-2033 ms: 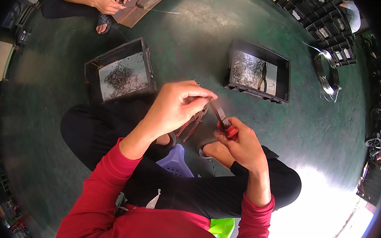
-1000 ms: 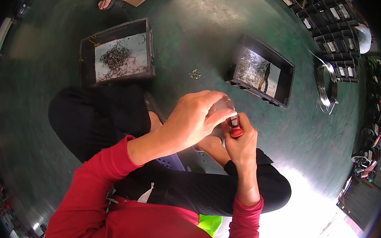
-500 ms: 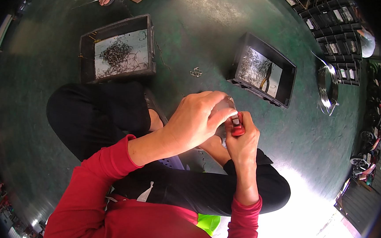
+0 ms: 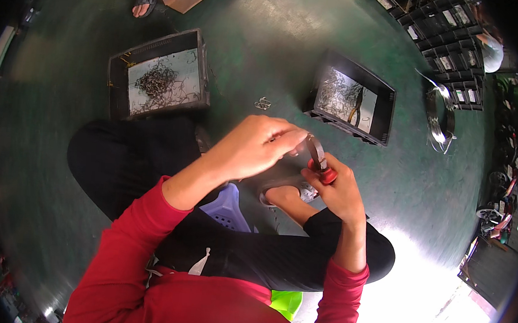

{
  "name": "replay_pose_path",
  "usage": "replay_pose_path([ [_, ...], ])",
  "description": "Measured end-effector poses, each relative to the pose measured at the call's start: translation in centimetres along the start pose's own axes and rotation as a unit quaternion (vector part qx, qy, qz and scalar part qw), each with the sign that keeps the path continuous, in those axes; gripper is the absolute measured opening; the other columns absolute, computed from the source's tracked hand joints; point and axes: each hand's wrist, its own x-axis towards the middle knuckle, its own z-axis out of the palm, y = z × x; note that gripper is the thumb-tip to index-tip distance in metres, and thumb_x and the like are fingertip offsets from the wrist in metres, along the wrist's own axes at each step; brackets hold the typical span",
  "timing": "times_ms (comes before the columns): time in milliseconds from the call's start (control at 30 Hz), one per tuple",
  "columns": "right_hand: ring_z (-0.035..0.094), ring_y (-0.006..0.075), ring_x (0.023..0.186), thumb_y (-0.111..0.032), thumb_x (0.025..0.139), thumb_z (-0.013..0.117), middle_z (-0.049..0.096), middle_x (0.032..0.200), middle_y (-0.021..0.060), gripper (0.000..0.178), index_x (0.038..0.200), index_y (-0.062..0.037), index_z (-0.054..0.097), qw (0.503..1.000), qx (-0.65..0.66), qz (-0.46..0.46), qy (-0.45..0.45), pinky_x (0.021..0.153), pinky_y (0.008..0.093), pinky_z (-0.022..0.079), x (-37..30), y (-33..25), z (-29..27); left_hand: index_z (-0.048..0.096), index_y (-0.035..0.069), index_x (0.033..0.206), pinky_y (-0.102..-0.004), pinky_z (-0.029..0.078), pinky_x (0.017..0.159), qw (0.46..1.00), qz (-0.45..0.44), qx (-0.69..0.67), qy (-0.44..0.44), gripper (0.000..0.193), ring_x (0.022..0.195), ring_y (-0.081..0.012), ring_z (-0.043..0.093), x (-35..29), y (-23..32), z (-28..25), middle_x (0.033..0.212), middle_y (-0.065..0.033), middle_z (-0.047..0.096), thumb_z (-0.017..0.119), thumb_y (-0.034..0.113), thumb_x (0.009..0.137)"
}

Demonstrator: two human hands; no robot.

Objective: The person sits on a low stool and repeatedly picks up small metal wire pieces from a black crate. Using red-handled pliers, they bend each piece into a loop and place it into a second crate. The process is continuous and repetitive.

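My right hand (image 4: 342,194) is closed around the red handles of a pair of pliers (image 4: 316,153), whose dark metal head points up and to the left. My left hand (image 4: 254,146) is closed in a pinch, its fingertips at the tip of the pliers. Whatever those fingers hold is too small and hidden to name. Beyond my hands, a few bent wire hooks (image 4: 263,103) lie on the green floor. Both hands are held above the floor, over my bent legs.
Ahead on the left stands a black crate (image 4: 203,73) with a heap of wire hooks (image 4: 156,79). A second crate (image 4: 388,113) on the right holds more hooks and a dark, yellow-edged tool (image 4: 356,105). Farther right are a wire coil (image 4: 441,117) and stacked crates (image 4: 444,45). Another person's hand (image 4: 141,10) shows at the top.
My left hand has drawn slightly left and down, uncovering the pliers' head. My right hand has shifted a little right and down, still gripping the pliers. The other person's hands have moved.
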Motion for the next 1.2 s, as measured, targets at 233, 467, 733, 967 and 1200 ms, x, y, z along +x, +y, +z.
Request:
replay_pose_path([
  [233,0.054,0.0092,0.069,-0.015,0.090,0.067,0.060,0.077,0.0016,0.021,0.103,0.0000,0.060,0.986,0.086,0.093,-0.105,0.065,0.0275,0.046,-0.6,-1.2,-1.4,0.066,-0.002,0.106,-0.0248,0.053,0.070,0.993,0.040,-0.095,0.052,0.018,0.075,-0.0111,0.064,0.5,-0.1,-0.8,0.093,-0.0077,0.067,0.062,0.009,0.093],
  [467,0.061,0.0127,0.086,-0.025,0.093,0.065,0.066,0.099,0.0065,0.030,0.111,-0.0013,0.059,0.904,0.363,0.106,-0.200,0.076,0.0270,0.050,-1.5,-1.4,1.0,0.064,-0.002,0.099,-0.0333,0.057,0.079,0.964,0.088,-0.222,0.121,0.013,0.088,-0.0217,0.069,0.5,0.1,-0.3,0.096,-0.0119,0.068,0.064,0.008,0.091],
  [733,0.060,0.0195,0.087,-0.029,0.091,0.067,0.066,0.098,0.0128,0.037,0.109,0.0026,0.058,0.853,0.444,0.100,-0.257,0.077,0.0329,0.046,-1.1,-1.3,1.4,0.064,0.000,0.096,-0.0380,0.058,0.085,0.950,0.155,-0.238,0.127,0.006,0.093,-0.0207,0.068,0.5,-0.1,1.0,0.098,-0.0127,0.068,0.063,0.002,0.090],
  [967,0.050,0.0032,0.064,-0.032,0.094,0.063,0.065,0.089,0.0011,0.030,0.102,-0.0029,0.063,0.868,0.420,0.078,-0.253,0.053,0.0199,0.036,-1.3,-0.9,1.5,0.064,0.000,0.096,-0.0365,0.058,0.085,0.945,0.193,-0.229,0.129,0.006,0.097,-0.0190,0.066,0.8,-1.0,1.5,0.101,-0.0125,0.067,0.063,0.001,0.090],
  [1200,0.062,0.0158,0.063,-0.024,0.090,0.066,0.065,0.074,0.0068,0.023,0.094,-0.0017,0.061,0.955,0.272,0.080,-0.081,0.059,0.0294,0.047,-1.5,-1.8,1.1,0.065,0.001,0.111,-0.0342,0.056,0.086,0.968,0.155,-0.175,0.086,0.019,0.101,-0.0217,0.065,1.1,-0.2,-0.3,0.110,-0.0133,0.065,0.058,0.009,0.095],
])
